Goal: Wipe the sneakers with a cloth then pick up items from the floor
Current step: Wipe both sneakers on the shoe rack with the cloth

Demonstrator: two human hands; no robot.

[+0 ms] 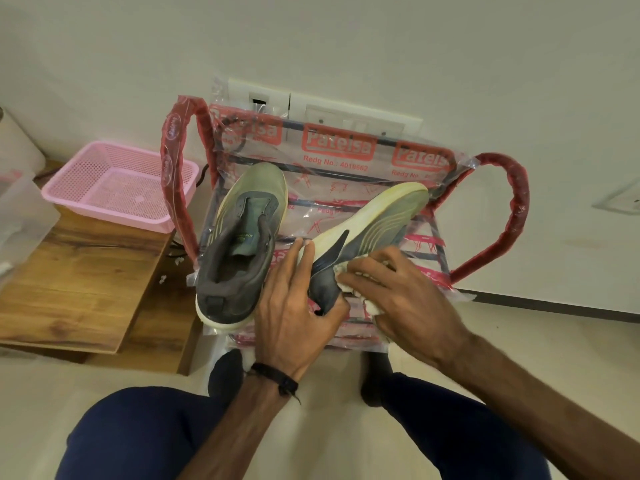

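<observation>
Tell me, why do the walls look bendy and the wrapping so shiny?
Head view: the wide-angle lens curves and tilts the wall; room light glares off the plastic wrap on the rack; the right hand with the cloth looks slightly blurred.

Pale wall with white switch plates, cream floor, wooden boards at left

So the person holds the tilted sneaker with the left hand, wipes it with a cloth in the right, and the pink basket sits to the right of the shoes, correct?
Not quite. The head view shows the pink basket to the left of the shoes, on the wooden board. The rest holds: left hand steadies the tilted sneaker, right hand wipes it with the cloth.
</observation>
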